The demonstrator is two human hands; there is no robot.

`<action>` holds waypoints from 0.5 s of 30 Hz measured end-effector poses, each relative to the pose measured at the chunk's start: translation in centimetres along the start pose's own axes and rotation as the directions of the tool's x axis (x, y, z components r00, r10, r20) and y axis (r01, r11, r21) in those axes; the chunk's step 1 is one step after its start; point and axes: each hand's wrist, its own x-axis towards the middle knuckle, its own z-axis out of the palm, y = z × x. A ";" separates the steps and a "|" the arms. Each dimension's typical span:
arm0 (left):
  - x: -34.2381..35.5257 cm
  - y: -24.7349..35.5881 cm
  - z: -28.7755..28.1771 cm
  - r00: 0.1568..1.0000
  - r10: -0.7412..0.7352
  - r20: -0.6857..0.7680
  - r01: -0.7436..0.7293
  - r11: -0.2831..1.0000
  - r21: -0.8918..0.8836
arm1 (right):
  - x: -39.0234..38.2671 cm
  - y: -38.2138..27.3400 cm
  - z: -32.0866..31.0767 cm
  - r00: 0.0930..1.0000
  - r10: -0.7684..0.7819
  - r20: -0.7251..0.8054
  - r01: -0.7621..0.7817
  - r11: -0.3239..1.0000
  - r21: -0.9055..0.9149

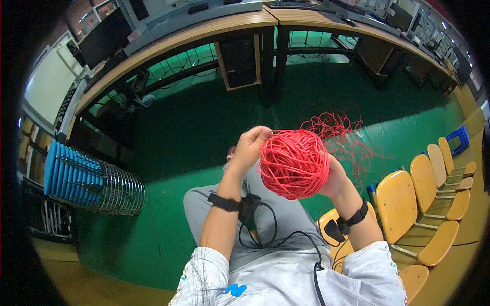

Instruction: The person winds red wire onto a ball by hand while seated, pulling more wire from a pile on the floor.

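Observation:
A large ball of red cord (294, 164) is held up in front of me, above my lap. My right hand (333, 176) supports it from the right side, its fingers mostly hidden behind the ball. At the ball's upper left, my left hand (251, 146) is closed, thumb and fingers pinched together on a strand of the red cord. Beyond the ball, a loose tangle of red cord (332, 127) spreads over the green floor. Black straps with small dark devices and cables sit on both my wrists.
Wooden chairs (397, 206) stand in a row to the right. A stack of blue-topped stools (76, 173) with metal legs lies at the left. Ahead, wooden desks (214, 28) carry monitors and keyboards, with a computer tower (240, 64) underneath. Green floor (158, 204) stretches between.

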 end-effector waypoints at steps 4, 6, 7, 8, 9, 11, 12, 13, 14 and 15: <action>-1.2 -1.1 0.3 0.994 -0.106 -0.031 0.102 0.987 -0.128 | 0.1 0.4 0.3 0.991 -0.030 -0.129 0.030 1.000 -0.002; -1.2 -1.4 1.1 0.996 -0.077 -0.035 0.074 0.995 -0.065 | 0.1 0.7 0.3 0.986 -0.028 -0.165 0.031 0.999 0.013; -1.2 -1.3 1.4 0.998 -0.040 -0.041 0.040 0.999 0.004 | 0.1 0.7 0.3 0.978 -0.028 -0.207 0.035 0.999 0.032; -1.4 -1.2 1.4 1.000 -0.009 -0.012 0.010 0.999 0.047 | 0.2 0.8 0.4 0.984 -0.056 -0.168 0.048 0.997 -0.052; -1.7 -1.9 0.8 1.000 0.000 -0.026 0.002 0.998 0.055 | 0.5 1.1 0.7 0.987 -0.047 -0.152 0.039 0.998 -0.053; -1.7 -4.5 -0.1 1.000 -0.002 0.008 0.001 0.993 0.116 | 0.9 1.1 1.3 0.972 -0.110 -0.206 0.131 0.987 0.090; -2.0 -4.6 0.1 0.999 0.032 0.036 -0.041 0.961 0.273 | 1.1 0.8 1.6 0.972 -0.141 -0.186 0.154 0.986 0.061; -2.3 -4.2 0.8 0.993 0.089 0.083 -0.109 0.957 0.269 | 1.0 0.1 1.4 0.972 -0.146 -0.183 0.158 0.986 0.053; -2.7 -3.7 1.1 0.993 0.037 0.110 -0.070 0.946 0.316 | 0.9 -0.7 1.2 0.953 -0.210 -0.220 0.219 0.975 0.017; -3.6 -3.0 0.9 0.992 -0.019 0.122 -0.028 0.928 0.371 | 0.9 -1.1 0.9 0.932 -0.266 -0.247 0.271 0.963 -0.013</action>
